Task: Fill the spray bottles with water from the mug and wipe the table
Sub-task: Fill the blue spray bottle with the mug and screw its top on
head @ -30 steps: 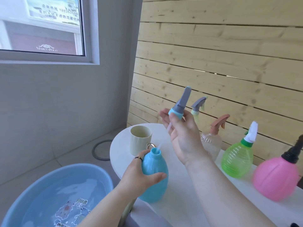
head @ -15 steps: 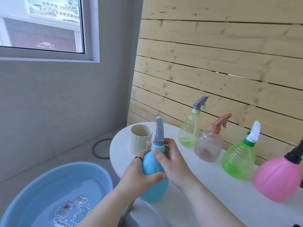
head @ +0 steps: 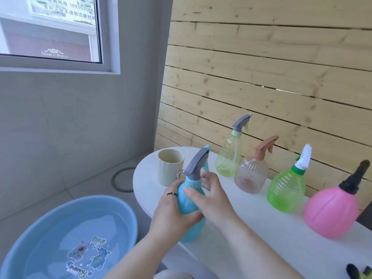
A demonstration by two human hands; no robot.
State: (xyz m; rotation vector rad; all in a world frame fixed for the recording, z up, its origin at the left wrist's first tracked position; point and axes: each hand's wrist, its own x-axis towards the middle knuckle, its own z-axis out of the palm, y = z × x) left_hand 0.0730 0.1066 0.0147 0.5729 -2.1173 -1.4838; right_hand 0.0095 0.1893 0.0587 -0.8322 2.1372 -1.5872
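A blue spray bottle stands near the front edge of the white table, its grey trigger head seated on the neck. My left hand grips the bottle's body from the left. My right hand holds the blue collar under the head, thumb in front and fingers behind. A cream mug stands just behind the bottle, and I cannot see water in it.
Along the wooden slat wall stand a yellow-green bottle, a clear pinkish bottle, a green bottle and a pink bottle. A blue basin of water sits on the floor at lower left. A dark object lies at the table's lower right.
My right hand brought the grey trigger head down from mid-air onto the blue bottle's neck. The head has since turned from pointing up to angled right. My left hand kept its hold.
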